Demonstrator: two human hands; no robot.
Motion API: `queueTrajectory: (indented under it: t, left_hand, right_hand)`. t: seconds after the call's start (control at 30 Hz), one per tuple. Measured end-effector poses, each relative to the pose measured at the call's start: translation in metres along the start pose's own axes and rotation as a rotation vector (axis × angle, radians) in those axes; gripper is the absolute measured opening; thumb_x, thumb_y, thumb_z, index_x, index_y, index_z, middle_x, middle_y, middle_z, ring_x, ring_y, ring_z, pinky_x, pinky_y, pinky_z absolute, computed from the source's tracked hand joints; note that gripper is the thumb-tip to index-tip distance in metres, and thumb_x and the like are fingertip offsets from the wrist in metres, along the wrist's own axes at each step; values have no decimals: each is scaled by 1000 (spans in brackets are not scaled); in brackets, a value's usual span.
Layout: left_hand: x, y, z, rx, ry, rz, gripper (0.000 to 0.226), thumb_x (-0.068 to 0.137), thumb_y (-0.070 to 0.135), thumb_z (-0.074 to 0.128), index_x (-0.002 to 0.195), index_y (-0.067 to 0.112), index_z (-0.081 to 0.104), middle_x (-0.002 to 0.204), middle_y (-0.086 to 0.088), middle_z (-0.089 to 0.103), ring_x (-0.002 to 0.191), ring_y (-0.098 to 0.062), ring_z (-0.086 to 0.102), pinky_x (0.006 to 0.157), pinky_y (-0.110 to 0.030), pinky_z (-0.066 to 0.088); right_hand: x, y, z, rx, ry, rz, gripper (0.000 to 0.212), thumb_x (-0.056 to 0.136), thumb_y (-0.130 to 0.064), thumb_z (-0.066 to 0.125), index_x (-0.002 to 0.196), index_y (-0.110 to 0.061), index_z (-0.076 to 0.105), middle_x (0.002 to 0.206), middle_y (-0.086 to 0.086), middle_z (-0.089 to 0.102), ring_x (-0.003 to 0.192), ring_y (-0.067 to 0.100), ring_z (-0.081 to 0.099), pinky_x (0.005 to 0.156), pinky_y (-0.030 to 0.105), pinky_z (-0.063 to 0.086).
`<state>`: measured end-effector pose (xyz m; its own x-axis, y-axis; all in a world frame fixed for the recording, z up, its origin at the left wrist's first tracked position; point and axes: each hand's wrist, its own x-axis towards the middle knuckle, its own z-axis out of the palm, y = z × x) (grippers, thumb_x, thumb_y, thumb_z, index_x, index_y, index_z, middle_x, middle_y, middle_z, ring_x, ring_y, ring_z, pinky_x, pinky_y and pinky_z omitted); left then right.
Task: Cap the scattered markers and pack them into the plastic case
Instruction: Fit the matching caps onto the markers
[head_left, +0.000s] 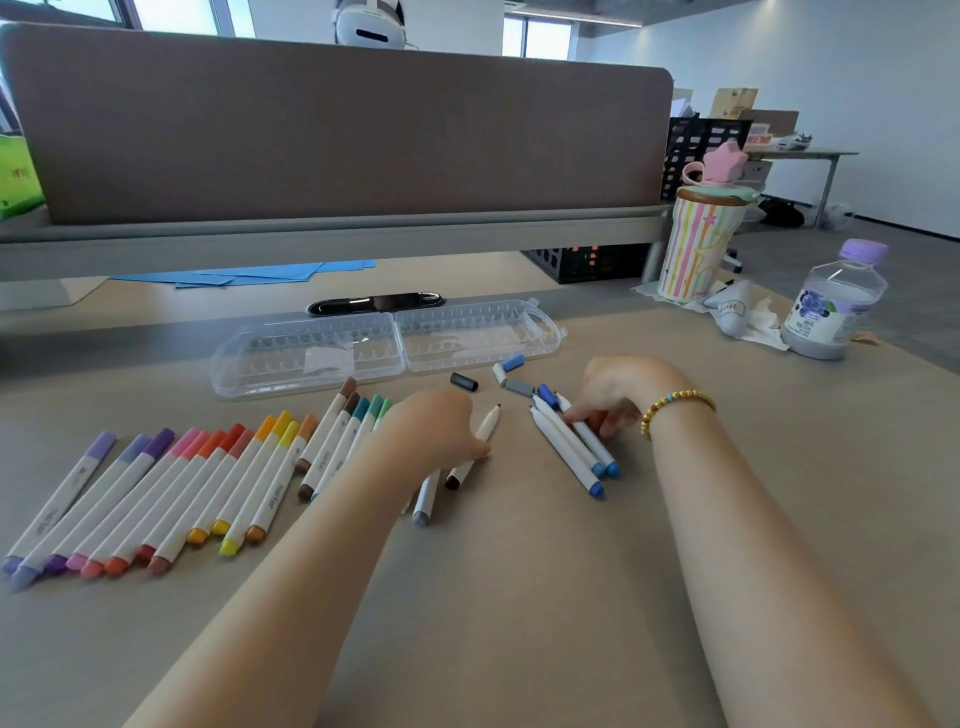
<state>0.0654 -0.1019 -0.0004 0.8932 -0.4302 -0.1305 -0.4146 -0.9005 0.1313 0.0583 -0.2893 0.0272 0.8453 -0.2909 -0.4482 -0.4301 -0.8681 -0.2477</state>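
**Loose caps, bare tips, and an empty case waiting**

Starting at the left, I count roughly fifteen capped markers (156, 493) fanned on the table (519, 623), running from purples through pinks, oranges and yellows to two browns and about three teal or green ones; the last few slip behind my left forearm, so that count is approximate. My left hand (441, 426) has its fingers curled round an uncapped marker (485, 428), its dark tip bare and pointing away from me. Two more marker ends (426, 499) poke out beneath that hand. I judge the exposed nib the first risk: dragged or dropped, it could streak the table or my skin.

Behind, the clear plastic case (384, 348) lies opened flat, both halves holding nothing, well apart from the fan.

Between the hands I count about five loose caps (464, 382): one black, one light blue, a whitish one, one grey and one dark blue. They are small and round-sided, so a brush of the wrist could roll them off, and similar blues invite a mismatched cap.

My right hand (613, 400) has its fingertips curled onto three blue markers (571, 441) lying bunched; I cannot tell whether it truly pinches one. Nudging them could scatter the bundle toward the water bottle (831, 306).
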Motion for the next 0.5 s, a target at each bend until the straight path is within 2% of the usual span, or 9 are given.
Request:
queueTrajectory:
  t: [0.1,0.17,0.27,0.37,0.47,0.5]
  left_hand:
    - [1,-2,-2,-3,-10,-1,40,89,43,54,62,16,42,64,4,44,64,-13,45,57,-23,35]
    - [1,-3,-5,-23,-29,5,45,92,44,48,62,11,49,60,3,44,55,-10,41,51,-21,32]
    - [0,-14,-14,-172,-30,5,41,96,38,43,73,10,62,58,3,47,51,-9,40,50,-20,32]
    - [-1,-35,-23,-242,14,-20,24,94,29,51,74,17,58,68,4,51,56,-7,42,54,-19,34]
    - [-1,-51,-26,-252,-11,-57,15,91,31,55,84,18,58,79,5,56,67,-6,46,65,-19,38]
    - [-1,-53,-26,-259,-29,-66,14,91,32,56,86,19,59,78,6,55,67,-5,46,63,-19,38]
  right_hand:
    - [1,-3,2,47,-25,-17,24,91,-28,60,82,-6,57,74,3,62,56,11,58,42,19,42]
    - [1,-3,3,65,-35,-30,24,91,-28,61,85,-6,59,75,4,63,57,11,59,41,19,42]
    - [0,-3,3,77,-47,-52,23,91,-28,61,88,-6,60,75,4,64,58,10,61,41,17,43]
    - [-1,-4,3,92,-64,-72,25,91,-27,60,98,-3,61,75,4,64,59,11,60,47,17,45]
    - [1,-8,5,138,-82,-97,23,93,-23,58,101,-3,61,76,4,63,62,11,60,49,18,46]
    - [1,-9,6,154,-82,-104,20,93,-22,57,100,-3,61,76,4,62,62,11,59,48,17,46]
